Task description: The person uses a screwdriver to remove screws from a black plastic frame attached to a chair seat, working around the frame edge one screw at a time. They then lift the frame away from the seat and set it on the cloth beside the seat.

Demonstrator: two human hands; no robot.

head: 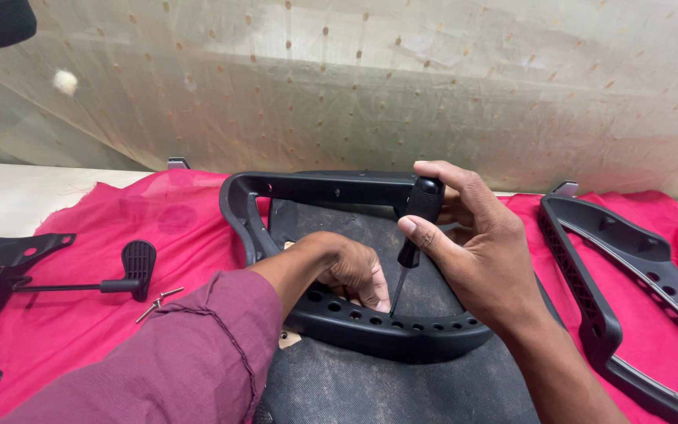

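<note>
On a red cloth (103,228), the right hand (472,251) grips a screwdriver (413,235) upright over the frame (370,318); the left hand (351,271), curled, presses beside its tip.

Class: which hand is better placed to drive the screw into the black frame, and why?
Probably the right hand: it grips the screwdriver upright, tip at the frame. The left hand rests on the frame beside the tip.

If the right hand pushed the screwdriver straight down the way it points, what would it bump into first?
Most likely the black plastic armrest frame. The right hand holds the screwdriver upright with its tip at the frame's row of holes, right beside the left hand fingers. Depth is hard to judge, so it may already touch.
</note>
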